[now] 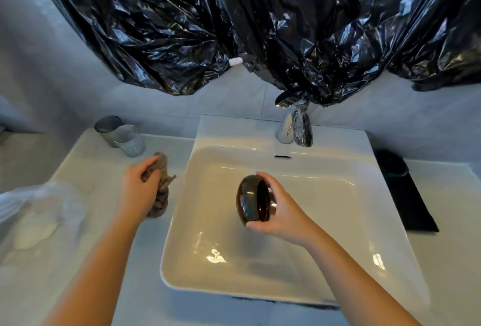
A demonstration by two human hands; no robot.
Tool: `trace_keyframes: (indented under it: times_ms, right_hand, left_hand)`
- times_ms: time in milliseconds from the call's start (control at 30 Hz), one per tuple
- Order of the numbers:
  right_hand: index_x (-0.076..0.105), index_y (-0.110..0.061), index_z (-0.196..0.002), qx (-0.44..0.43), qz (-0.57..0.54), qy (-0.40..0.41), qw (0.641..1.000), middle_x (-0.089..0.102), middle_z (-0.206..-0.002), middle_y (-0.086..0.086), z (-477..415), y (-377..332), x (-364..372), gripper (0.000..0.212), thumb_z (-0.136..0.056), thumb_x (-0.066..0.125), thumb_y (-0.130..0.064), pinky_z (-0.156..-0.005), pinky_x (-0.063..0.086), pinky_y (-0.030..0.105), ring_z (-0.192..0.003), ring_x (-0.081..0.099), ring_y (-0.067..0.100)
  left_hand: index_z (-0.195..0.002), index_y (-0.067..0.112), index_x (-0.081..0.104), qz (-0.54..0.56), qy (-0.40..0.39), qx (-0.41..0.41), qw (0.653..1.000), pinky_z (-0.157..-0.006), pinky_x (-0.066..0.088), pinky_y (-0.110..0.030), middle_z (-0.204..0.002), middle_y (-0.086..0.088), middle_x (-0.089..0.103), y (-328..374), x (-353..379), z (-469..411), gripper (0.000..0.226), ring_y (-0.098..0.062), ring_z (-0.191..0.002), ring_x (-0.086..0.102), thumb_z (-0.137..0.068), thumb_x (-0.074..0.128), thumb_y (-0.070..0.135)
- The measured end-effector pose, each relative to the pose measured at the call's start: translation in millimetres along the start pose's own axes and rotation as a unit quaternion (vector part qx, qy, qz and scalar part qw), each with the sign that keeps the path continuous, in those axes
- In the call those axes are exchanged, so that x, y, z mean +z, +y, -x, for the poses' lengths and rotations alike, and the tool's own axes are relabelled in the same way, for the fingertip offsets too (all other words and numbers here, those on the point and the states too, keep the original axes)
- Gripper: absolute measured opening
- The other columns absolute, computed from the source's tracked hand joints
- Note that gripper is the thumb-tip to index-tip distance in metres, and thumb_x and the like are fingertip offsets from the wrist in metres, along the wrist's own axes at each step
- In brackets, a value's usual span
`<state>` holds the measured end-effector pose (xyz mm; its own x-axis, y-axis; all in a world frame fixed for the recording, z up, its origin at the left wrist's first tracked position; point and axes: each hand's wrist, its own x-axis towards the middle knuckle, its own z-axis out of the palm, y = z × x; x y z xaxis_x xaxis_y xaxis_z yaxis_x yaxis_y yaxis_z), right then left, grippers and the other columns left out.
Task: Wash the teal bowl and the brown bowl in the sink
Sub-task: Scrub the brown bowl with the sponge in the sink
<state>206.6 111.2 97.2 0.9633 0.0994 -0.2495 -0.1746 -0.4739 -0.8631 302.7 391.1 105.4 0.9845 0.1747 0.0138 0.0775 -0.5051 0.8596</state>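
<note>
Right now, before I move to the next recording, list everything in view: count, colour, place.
sink: one, white, centre
tap: one, plastic-wrapped, behind the basin
brown bowl: one, brown with speckled grey-green outside, tipped sideways above the sink
black mat: one, black, counter right of sink
teal bowl: one, dark teal, on the black mat
cloth: one, grey, counter left of sink
glasses: two, clear and greyish, counter back left
plastic sheeting: count unclear, black, draped over wall above
clear bag: one, transparent, counter far left
left hand: grips the cloth
right hand: holds the brown bowl
</note>
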Motion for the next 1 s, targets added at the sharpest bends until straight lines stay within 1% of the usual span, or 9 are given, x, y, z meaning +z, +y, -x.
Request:
trace_keyframes:
  times_ms: [100, 200, 367, 500, 600, 700, 767, 867, 1000]
  right_hand:
    - [0.023, -0.039, -0.149, 0.004, 0.015, 0.011, 1.0, 0.037, -0.145, -0.011, -3, -4, 5, 0.103, -0.069, 0.087, -0.034, -0.103, 0.039, 0.024, -0.135, 0.037, 0.012]
    - [0.022, -0.039, -0.149, 0.014, 0.026, 0.013, 0.999, 0.036, -0.146, -0.011, -6, -7, 7, 0.101, -0.071, 0.086, -0.032, -0.098, 0.035, 0.018, -0.133, 0.035, 0.009]
    - [0.021, -0.04, -0.149, 0.033, 0.033, 0.022, 0.999, 0.035, -0.144, -0.011, -7, -7, 8, 0.1, -0.072, 0.086, -0.031, -0.097, 0.035, 0.017, -0.133, 0.035, 0.01]
    - [0.02, -0.038, -0.15, 0.037, 0.049, 0.017, 0.998, 0.033, -0.143, -0.015, -8, -10, 8, 0.1, -0.074, 0.085, -0.031, -0.083, 0.032, 0.001, -0.126, 0.031, 0.005]
    - [0.02, -0.039, -0.15, 0.029, 0.046, 0.021, 0.998, 0.031, -0.146, -0.014, -11, -14, 8, 0.102, -0.071, 0.085, -0.036, -0.097, 0.038, 0.012, -0.132, 0.034, 0.009]
    - [0.019, -0.041, -0.149, 0.022, 0.052, 0.018, 0.998, 0.029, -0.147, -0.015, -13, -20, 7, 0.105, -0.067, 0.085, -0.04, -0.109, 0.041, 0.03, -0.135, 0.035, 0.011]
    - [0.019, -0.039, -0.15, 0.008, 0.061, 0.015, 0.998, 0.029, -0.145, -0.015, -15, -25, 6, 0.105, -0.068, 0.086, -0.038, -0.108, 0.041, 0.027, -0.134, 0.035, 0.01]
    - [0.019, -0.037, -0.149, -0.014, 0.083, 0.012, 0.996, 0.028, -0.146, -0.013, -14, -33, 4, 0.104, -0.069, 0.086, -0.04, -0.107, 0.041, 0.025, -0.132, 0.036, 0.009]
    - [0.018, -0.04, -0.147, -0.035, 0.122, 0.017, 0.992, 0.027, -0.146, -0.014, -6, -33, -6, 0.103, -0.068, 0.084, -0.045, -0.106, 0.045, 0.031, -0.132, 0.038, 0.011]
  left_hand:
    - [-0.112, 0.025, 0.066, -0.039, -0.056, -0.06, 0.996, -0.053, 0.049, -0.031, -0.07, -0.015, 0.062, -44, 7, -11, 0.031, -0.027, -0.05, 0.055, -0.091, 0.051, 0.008]
    - [-0.116, 0.026, 0.063, -0.102, -0.085, -0.091, 0.987, -0.045, 0.05, -0.032, -0.074, -0.019, 0.066, -80, 22, -16, 0.033, -0.031, -0.046, 0.057, -0.087, 0.061, 0.012]
    - [-0.124, 0.022, 0.059, -0.22, -0.157, -0.096, 0.958, -0.067, 0.056, -0.036, -0.104, -0.016, 0.056, -117, 38, -21, 0.051, -0.028, -0.072, 0.061, -0.077, 0.068, 0.041]
    - [-0.146, 0.021, 0.028, -0.299, -0.184, -0.119, 0.929, -0.096, 0.041, -0.048, -0.133, -0.017, 0.044, -110, 38, -18, 0.077, -0.037, -0.118, 0.047, -0.082, 0.064, 0.047]
    - [-0.143, 0.013, 0.032, -0.204, -0.064, -0.111, 0.971, -0.102, 0.038, -0.052, -0.14, -0.017, 0.04, -82, 25, -15, 0.068, -0.037, -0.125, 0.042, -0.087, 0.063, 0.034]
    - [-0.122, 0.016, 0.053, 0.004, -0.006, -0.057, 0.998, -0.094, 0.048, -0.045, -0.116, -0.005, 0.059, -29, 15, -1, 0.032, -0.025, -0.108, 0.057, -0.09, 0.059, 0.018]
    - [-0.109, 0.019, 0.06, 0.083, -0.111, -0.051, 0.989, -0.081, 0.056, -0.038, -0.099, -0.002, 0.066, 14, 15, 19, 0.018, -0.021, -0.093, 0.065, -0.092, 0.059, 0.015]
    - [-0.116, 0.023, 0.056, 0.108, -0.321, -0.079, 0.938, -0.072, 0.058, -0.027, -0.104, 0.001, 0.066, 56, 29, 49, 0.024, -0.014, -0.089, 0.069, -0.092, 0.059, 0.027]
    - [-0.115, 0.024, 0.055, 0.095, -0.316, -0.094, 0.939, -0.069, 0.059, -0.026, -0.1, 0.001, 0.065, 74, 53, 65, 0.033, -0.014, -0.088, 0.068, -0.085, 0.069, 0.026]
